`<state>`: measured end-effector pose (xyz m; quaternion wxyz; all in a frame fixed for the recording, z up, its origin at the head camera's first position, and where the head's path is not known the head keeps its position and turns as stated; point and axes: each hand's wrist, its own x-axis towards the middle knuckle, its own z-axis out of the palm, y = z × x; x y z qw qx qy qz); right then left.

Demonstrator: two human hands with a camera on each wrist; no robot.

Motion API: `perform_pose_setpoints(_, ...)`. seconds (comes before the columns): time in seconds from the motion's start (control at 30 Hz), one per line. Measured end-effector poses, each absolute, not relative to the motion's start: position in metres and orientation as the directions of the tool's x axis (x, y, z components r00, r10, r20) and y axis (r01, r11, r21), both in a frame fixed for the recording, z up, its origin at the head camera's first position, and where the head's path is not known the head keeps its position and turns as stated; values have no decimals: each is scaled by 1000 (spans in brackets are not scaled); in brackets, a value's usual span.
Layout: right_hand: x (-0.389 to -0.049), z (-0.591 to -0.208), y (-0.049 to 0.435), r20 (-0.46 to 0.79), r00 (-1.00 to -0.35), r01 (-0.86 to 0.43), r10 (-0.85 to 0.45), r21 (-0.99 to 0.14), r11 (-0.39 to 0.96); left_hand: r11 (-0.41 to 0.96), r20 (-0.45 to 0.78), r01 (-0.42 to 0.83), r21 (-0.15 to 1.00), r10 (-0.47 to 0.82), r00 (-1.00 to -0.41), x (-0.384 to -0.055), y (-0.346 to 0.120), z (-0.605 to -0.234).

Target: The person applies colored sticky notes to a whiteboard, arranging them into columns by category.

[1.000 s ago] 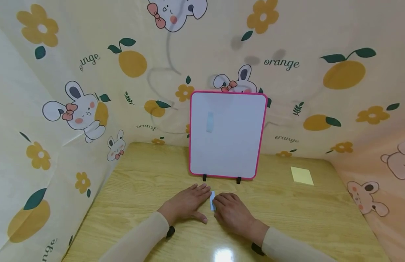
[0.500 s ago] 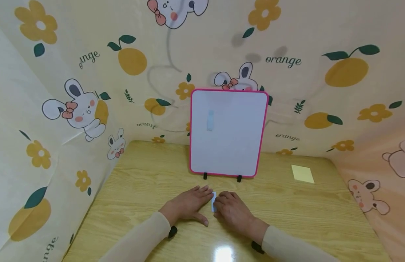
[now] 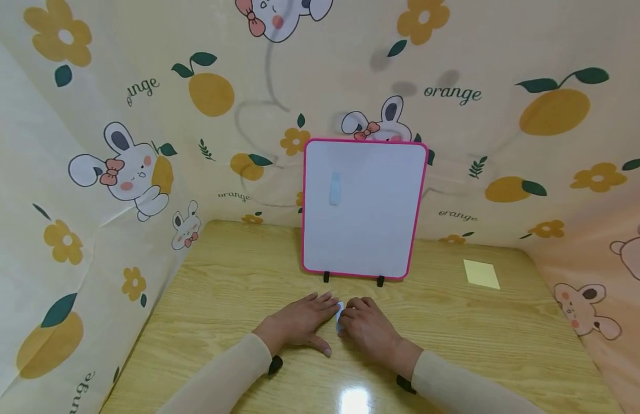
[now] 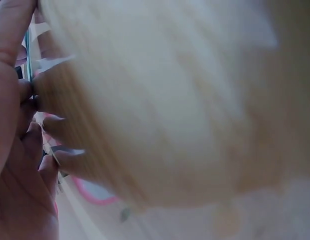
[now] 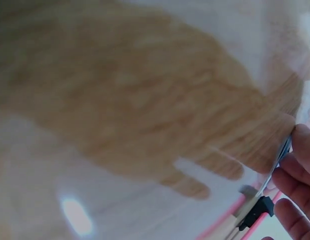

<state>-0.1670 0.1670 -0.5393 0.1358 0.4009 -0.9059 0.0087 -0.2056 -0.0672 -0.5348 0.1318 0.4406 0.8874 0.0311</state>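
A small light blue paper strip [image 3: 340,310] lies on the wooden table between my two hands. My left hand [image 3: 301,322] rests palm down beside it, fingers extended and thumb spread, with its fingertips at the strip's left edge. On the other side my right hand [image 3: 371,328] has curled fingers that pinch the strip's right edge and cover part of it. In the right wrist view, the strip [image 5: 284,149] shows edge-on as a thin blue line against the fingers [image 5: 297,190]. The left wrist view has the left hand [image 4: 19,165] at its left side, over the glossy tabletop.
Behind the hands a pink-rimmed whiteboard [image 3: 366,230] stands on black feet, with another light blue strip [image 3: 335,188] on its upper left. A pale yellow square note [image 3: 482,274] lies at the table's right. Printed cloth [image 3: 268,75] with rabbits and oranges surrounds the table.
My right fingers have shifted slightly over the strip, and less of it shows now. My left hand stays almost in place. The head view has tilted slightly.
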Motion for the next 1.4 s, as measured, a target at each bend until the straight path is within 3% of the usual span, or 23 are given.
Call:
perform_pose_setpoints(0.17,-170,-541,166,249,-665,-725,-704,11,689,609,-203,773,175,791,-577,-206,-68,-536)
perform_pose_setpoints(0.47,-170,-539,167,214,-679,-716,-702,19,698,612,-207,770,178,789,-579,-207,-68,-537)
perform_pose_setpoints(0.7,-172,-537,168,214,-703,-705,-678,-95,702,608,-189,768,202,793,-579,-207,-68,-538)
perform_pose_setpoints(0.83,-175,-540,167,218,-705,-705,-675,-107,701,610,-190,762,218,792,-580,-207,-68,-539)
perform_pose_setpoints(1.13,-179,-542,167,292,-651,-741,-700,-48,669,619,-197,755,214,785,-588,-206,-67,-539)
perform_pose_setpoints(1.4,-179,-541,166,300,-560,-735,-772,250,630,616,-190,758,215,788,-586,-205,-68,-539)
